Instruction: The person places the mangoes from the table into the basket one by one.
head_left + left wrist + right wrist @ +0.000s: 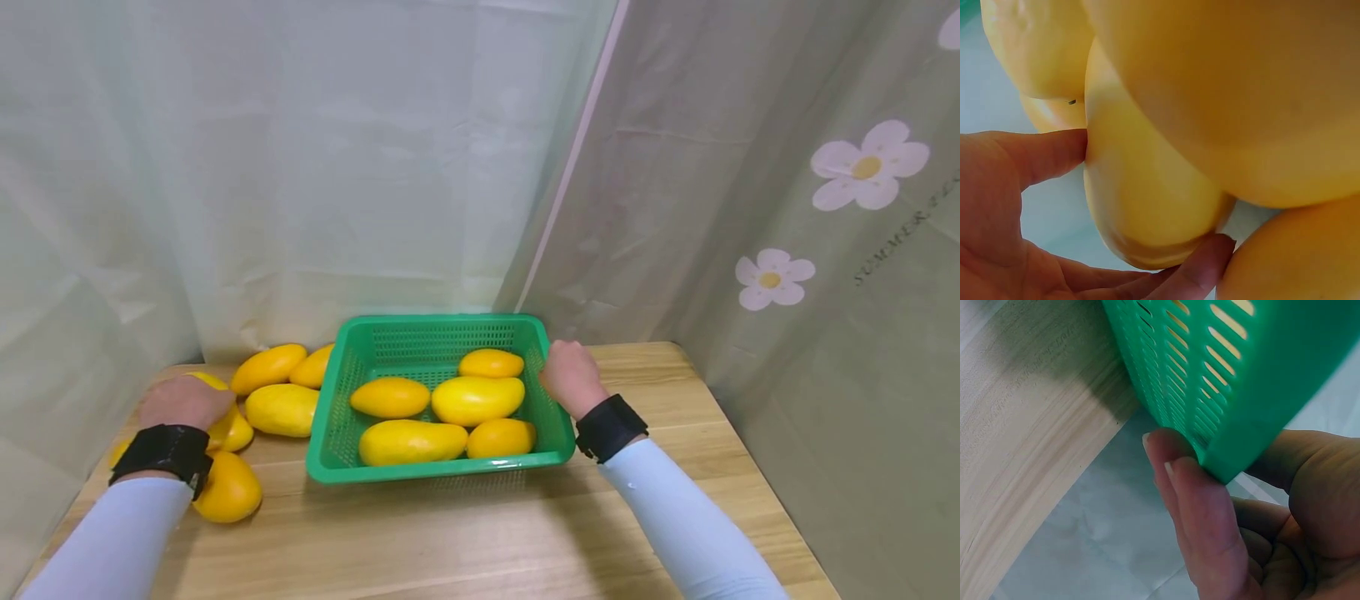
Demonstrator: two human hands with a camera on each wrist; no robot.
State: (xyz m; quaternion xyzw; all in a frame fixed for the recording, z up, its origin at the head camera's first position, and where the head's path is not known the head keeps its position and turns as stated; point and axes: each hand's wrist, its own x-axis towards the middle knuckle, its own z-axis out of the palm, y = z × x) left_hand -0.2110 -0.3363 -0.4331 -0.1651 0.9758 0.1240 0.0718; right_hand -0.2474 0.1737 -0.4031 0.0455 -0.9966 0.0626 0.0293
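Note:
At the left end of the table my left hand [186, 402] reaches down among a group of yellow mangoes. Its thumb and curled fingers touch two sides of one mango [1141, 194], whose upper part lies behind a nearer mango [1241, 94]. Toward the middle stands a green plastic basket [367, 475] with slotted walls, holding several mangoes, among them a long yellow one [478, 401]. My right hand [573, 379] grips the basket's right rim, the fingers on the outer side and the thumb partly hidden behind the rim in the right wrist view.
Loose mangoes lie left of the basket, one [268, 369] near the back edge, another [282, 409] against the basket's left side, and one [228, 488] nearer the front. A pale curtain [375, 167] hangs behind the wooden table [450, 542] and along its sides.

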